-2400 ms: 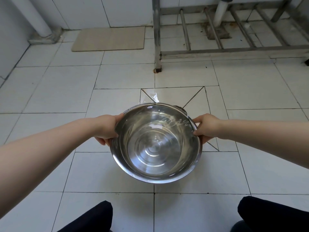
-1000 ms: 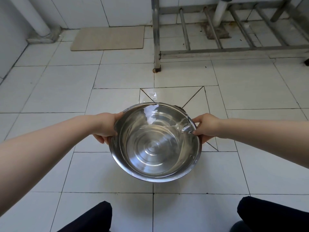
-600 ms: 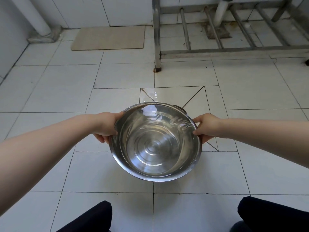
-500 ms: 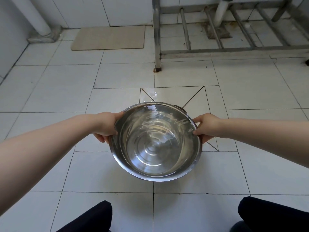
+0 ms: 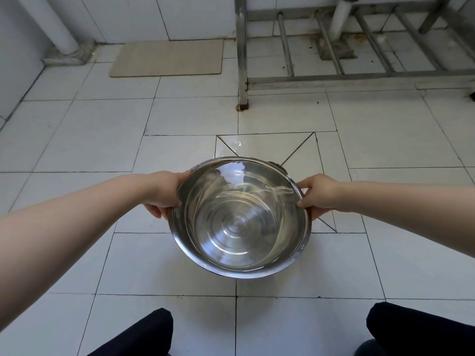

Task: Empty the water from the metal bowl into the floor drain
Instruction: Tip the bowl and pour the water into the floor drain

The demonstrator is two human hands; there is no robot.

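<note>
I hold a round metal bowl (image 5: pixel 239 222) above the tiled floor, clear water rippling inside it. My left hand (image 5: pixel 164 194) grips its left rim and my right hand (image 5: pixel 318 194) grips its right rim. The bowl is close to level. It hangs over a floor panel cut with diagonal lines (image 5: pixel 295 150) that slope inward. A dark edge of the floor drain (image 5: pixel 276 164) peeks out just past the bowl's far right rim; the rest of the drain is hidden beneath the bowl. A small wet patch (image 5: pixel 235 145) shines on the panel beyond the bowl.
A steel rack frame (image 5: pixel 359 78) with a leg (image 5: pixel 242 60) stands at the back right, a white pipe (image 5: pixel 339 19) behind it. A beige mat (image 5: pixel 167 57) lies at the back left near another white pipe (image 5: pixel 51 24). My dark trouser legs (image 5: pixel 144 335) show at the bottom.
The bowl stays in nearly the same place in both hands. The water inside keeps sloshing, its ripples and highlights shifting across the far side of the bowl.
</note>
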